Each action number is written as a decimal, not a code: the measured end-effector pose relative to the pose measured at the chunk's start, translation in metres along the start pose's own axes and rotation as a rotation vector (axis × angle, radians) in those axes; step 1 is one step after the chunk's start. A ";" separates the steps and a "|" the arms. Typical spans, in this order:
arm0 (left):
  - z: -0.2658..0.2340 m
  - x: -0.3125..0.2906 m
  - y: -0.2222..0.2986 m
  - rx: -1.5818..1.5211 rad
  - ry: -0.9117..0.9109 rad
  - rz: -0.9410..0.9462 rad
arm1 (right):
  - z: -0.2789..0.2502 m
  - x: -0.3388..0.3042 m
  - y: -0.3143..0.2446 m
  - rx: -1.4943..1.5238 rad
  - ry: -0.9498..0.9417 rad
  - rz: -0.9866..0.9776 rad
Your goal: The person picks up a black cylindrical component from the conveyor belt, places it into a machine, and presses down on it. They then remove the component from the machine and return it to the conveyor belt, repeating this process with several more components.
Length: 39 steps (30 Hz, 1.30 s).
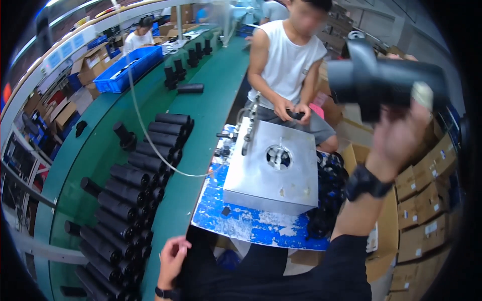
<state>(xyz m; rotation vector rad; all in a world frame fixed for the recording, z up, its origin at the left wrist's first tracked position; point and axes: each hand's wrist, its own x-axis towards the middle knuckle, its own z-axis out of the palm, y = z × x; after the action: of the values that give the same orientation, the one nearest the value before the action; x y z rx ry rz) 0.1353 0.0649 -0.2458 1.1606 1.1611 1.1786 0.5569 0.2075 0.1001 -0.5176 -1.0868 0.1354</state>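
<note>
My right hand (399, 133), a dark band at its wrist, is raised at the upper right. Its fingers grip a black cylindrical part (401, 83) with a wider collar and a piece sticking up; motion blurs it, and its exact kind is unclear. My left hand (173, 256) hangs by the near edge of the green bench, fingers loosely curled and apart, with nothing visible in them. In front of me a silver metal box fixture (271, 175) with a round opening stands on a worn blue-and-white board (251, 228). Many black tubes (123, 205) lie stacked on the bench to the left.
A co-worker (291, 60) sits across the fixture, a small black part in their hands. A thin pale hose (138, 113) hangs over the green bench (213, 108). A blue crate (128, 67) stands farther back. Black parts (326, 195) crowd the fixture's right side; cardboard boxes (427, 205) line the right.
</note>
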 end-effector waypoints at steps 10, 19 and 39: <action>-0.098 -0.142 -0.039 -0.209 0.232 -0.154 | 0.106 -0.243 0.003 -0.189 -1.114 -0.719; -0.135 -0.169 -0.075 -0.605 0.239 -0.073 | 0.216 -0.290 -0.001 0.055 -1.153 -0.884; -0.139 -0.159 -0.101 -0.635 0.050 -0.100 | 0.441 -0.341 0.071 0.164 -1.078 -0.815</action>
<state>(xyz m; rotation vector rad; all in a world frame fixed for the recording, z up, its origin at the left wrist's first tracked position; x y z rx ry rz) -0.0040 -0.0932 -0.3481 0.5851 0.7774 1.3672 0.0227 0.2967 -0.0496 0.2430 -2.2322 -0.2508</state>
